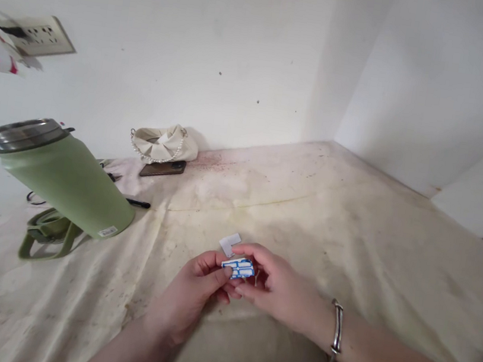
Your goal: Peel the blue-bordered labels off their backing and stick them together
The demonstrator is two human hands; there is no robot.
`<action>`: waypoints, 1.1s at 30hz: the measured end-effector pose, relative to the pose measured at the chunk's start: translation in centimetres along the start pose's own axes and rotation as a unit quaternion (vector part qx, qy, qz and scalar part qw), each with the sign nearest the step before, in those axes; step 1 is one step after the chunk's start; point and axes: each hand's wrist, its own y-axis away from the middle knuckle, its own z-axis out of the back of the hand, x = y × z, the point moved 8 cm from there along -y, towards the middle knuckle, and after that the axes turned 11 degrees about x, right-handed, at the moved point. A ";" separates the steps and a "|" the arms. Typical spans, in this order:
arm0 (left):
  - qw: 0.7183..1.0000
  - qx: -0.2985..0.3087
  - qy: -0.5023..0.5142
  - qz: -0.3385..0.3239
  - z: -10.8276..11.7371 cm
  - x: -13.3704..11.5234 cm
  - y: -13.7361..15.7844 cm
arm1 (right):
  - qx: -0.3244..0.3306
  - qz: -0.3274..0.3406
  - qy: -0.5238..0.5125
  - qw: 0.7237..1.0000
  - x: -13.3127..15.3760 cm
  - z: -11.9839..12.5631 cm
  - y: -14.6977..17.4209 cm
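Observation:
Between both hands, low over the cloth, is a small white piece with blue-outlined boxes (239, 268), like a sheet of blank labels. My left hand (198, 280) is closed on its left edge, thumb on top and fingers beneath. Around the right edge curl the fingers of my right hand (275, 278), the index finger reaching over the far side; its grip is partly hidden. A metal bangle (337, 329) circles my right wrist. Just beyond my fingertips, a small whitish slip (230, 243) lies on the cloth.
On the left stands an open green tumbler (70, 181), with its green lid (47, 234) beside it. Farther back are a white pouch with a beaded strap (166, 143), a phone (162, 169) and a black pen (137, 203). A wrinkled cloth (351, 232) covers the table, against white walls.

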 end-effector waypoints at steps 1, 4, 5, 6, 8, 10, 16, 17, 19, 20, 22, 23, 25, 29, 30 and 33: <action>1.000 0.004 0.006 0.005 -0.1 0.1 0.0 | 0.001 0.008 -0.003 1.000 0.2 0.0 0.0; 1.000 0.020 -0.006 0.023 -0.4 0.4 0.2 | 0.001 0.014 0.000 1.000 0.3 0.0 0.0; 0.999 0.025 -0.015 0.026 -0.5 0.4 0.2 | -0.001 0.012 0.006 1.000 0.2 0.1 -0.1; 0.999 0.031 -0.024 0.028 -0.6 0.4 0.2 | -0.002 0.009 0.011 1.000 0.1 0.1 -0.1; 0.998 0.042 -0.035 0.025 -0.8 0.4 0.2 | 0.000 0.004 0.007 1.000 -0.1 0.2 -0.2; 0.998 0.051 -0.026 0.020 -0.9 0.4 0.2 | 0.009 0.005 -0.015 1.000 -0.2 0.0 -0.3; 0.997 0.061 0.037 0.036 -1.1 1.0 0.3 | 0.027 0.015 -0.032 0.999 0.1 -0.3 -0.3; 0.997 0.059 0.035 0.042 -1.0 1.1 0.3 | 0.031 0.016 -0.033 0.999 0.1 -0.4 -0.3; 0.997 0.057 0.027 0.051 -0.9 1.2 0.2 | 0.031 0.019 -0.031 0.999 0.1 -0.4 -0.4; 0.997 0.055 0.022 0.053 -0.9 1.2 0.2 | 0.031 0.019 -0.028 0.999 0.0 -0.4 -0.4; 0.997 0.049 0.013 0.053 -0.9 1.2 0.2 | 0.028 0.016 -0.016 0.999 -0.2 -0.3 -0.5; 0.998 0.045 0.007 0.052 -0.9 1.1 0.2 | 0.025 0.013 -0.008 1.000 -0.3 -0.3 -0.5; 0.998 0.032 -0.007 0.050 -0.9 1.1 0.2 | 0.021 0.006 0.007 1.000 -0.6 -0.2 -0.5; 0.999 -0.002 -0.044 0.029 -0.7 1.0 0.1 | 0.028 0.006 -0.016 0.999 -0.7 -0.4 -0.5; 0.999 -0.012 -0.050 0.014 -0.4 0.8 0.1 | 0.023 0.010 -0.018 1.000 -0.7 -0.3 -0.5; 0.995 -0.072 -0.053 -0.048 1.1 -0.2 0.1 | -0.046 0.016 0.038 0.998 -0.6 0.9 -0.5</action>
